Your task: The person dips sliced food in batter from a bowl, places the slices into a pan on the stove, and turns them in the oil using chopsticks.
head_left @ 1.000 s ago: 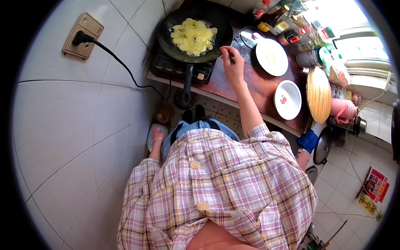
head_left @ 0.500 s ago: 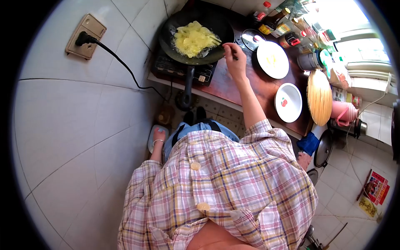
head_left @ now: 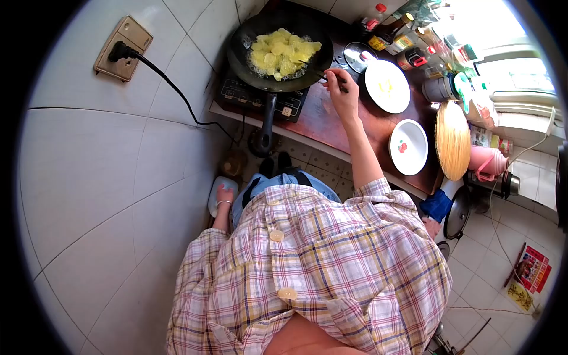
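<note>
Yellow potato slices [head_left: 283, 52] lie in bubbling oil in a black wok [head_left: 242, 62], which sits on an induction cooker [head_left: 236, 94]. My right hand [head_left: 343, 92] is closed around dark chopsticks [head_left: 316, 70], their tips over the right side of the slices. Low on the left, my left hand [head_left: 224, 194] is at a pale, rounded dish-like thing [head_left: 214, 204]; its fingers are too small and unclear to tell whether they grip it. To the right of the wok, a white plate [head_left: 399, 80] carries a few pale yellow pieces.
A white bowl [head_left: 408, 148] stands near the counter's front edge, beside a round woven straw board [head_left: 453, 142]. Several sauce bottles [head_left: 390, 32] line the back by the window. The wok handle [head_left: 268, 121] juts over the edge. A black cord [head_left: 177, 97] runs from the wall socket.
My right hand has moved right and slightly down with the chopsticks, away from the wok's rim. Slices in the wok have shifted and spread to the right. My left hand stays put.
</note>
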Motion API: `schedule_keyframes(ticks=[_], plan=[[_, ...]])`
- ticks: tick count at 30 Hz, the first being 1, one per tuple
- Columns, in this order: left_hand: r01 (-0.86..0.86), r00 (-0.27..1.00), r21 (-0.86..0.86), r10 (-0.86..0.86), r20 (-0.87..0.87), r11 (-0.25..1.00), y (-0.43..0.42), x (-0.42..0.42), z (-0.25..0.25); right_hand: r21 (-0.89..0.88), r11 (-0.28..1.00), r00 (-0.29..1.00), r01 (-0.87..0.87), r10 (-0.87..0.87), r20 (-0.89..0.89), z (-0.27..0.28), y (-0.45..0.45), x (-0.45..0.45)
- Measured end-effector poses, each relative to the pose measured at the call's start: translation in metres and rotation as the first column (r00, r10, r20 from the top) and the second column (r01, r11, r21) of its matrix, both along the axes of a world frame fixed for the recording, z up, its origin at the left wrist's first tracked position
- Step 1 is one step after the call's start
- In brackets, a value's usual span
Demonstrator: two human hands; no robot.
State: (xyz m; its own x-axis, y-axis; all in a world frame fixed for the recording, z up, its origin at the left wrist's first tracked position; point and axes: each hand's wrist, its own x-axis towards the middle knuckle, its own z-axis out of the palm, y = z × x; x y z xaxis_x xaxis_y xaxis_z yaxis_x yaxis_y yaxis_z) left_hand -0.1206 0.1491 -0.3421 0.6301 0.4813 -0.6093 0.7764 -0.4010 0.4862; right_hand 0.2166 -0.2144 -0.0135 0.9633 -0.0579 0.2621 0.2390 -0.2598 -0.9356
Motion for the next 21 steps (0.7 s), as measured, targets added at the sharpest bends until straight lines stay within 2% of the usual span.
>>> schedule_keyframes(ticks=[2, 7, 9, 11, 12, 15, 18, 19, 20, 21], plan=[[0.021, 1.000, 0.013, -0.021, -0.016, 1.000, -0.005, 0.006, 0.019, 0.015, 1.000, 1.000, 0.010, -0.010, -0.001, -0.002, -0.005, 0.001], [0.020, 0.999, 0.007, -0.020, -0.029, 1.000, -0.006, 0.012, 0.023, 0.123, 0.991, 0.999, 0.054, -0.052, -0.014, -0.008, 0.000, 0.003], [0.080, 0.997, 0.100, -0.081, 0.008, 0.992, -0.010, 0.014, 0.024, 0.145, 0.989, 0.999, 0.017, -0.013, -0.032, -0.015, 0.005, 0.006], [0.027, 1.000, 0.055, -0.028, 0.000, 0.998, -0.009, 0.016, 0.019, 0.120, 0.993, 0.999, 0.001, 0.004, -0.039, -0.021, 0.009, 0.009], [-0.026, 1.000, 0.010, 0.026, -0.011, 1.000, -0.008, 0.017, 0.017, 0.151, 0.989, 0.998, 0.004, 0.005, -0.055, -0.023, 0.012, 0.010], [-0.041, 0.999, -0.012, 0.040, -0.018, 0.999, -0.008, 0.019, 0.017, 0.231, 0.973, 0.997, 0.030, -0.014, -0.072, -0.027, 0.014, 0.020], [-0.028, 1.000, -0.003, 0.028, -0.006, 1.000, -0.011, 0.017, 0.030, 0.413, 0.904, 0.992, 0.107, -0.067, -0.109, -0.035, 0.010, 0.033], [-0.030, 1.000, -0.003, 0.029, -0.006, 1.000, -0.007, 0.010, 0.017, 0.414, 0.904, 0.992, 0.106, -0.066, -0.109, -0.036, 0.009, 0.035], [0.038, 0.997, 0.057, -0.042, 0.068, 0.998, -0.001, -0.001, -0.008, 0.439, 0.888, 0.989, 0.135, -0.092, -0.117, -0.036, 0.008, 0.037], [0.100, 0.984, 0.120, -0.116, 0.137, 0.988, -0.002, 0.000, -0.005, 0.463, 0.871, 0.985, 0.162, -0.117, -0.125, -0.037, 0.007, 0.039]])
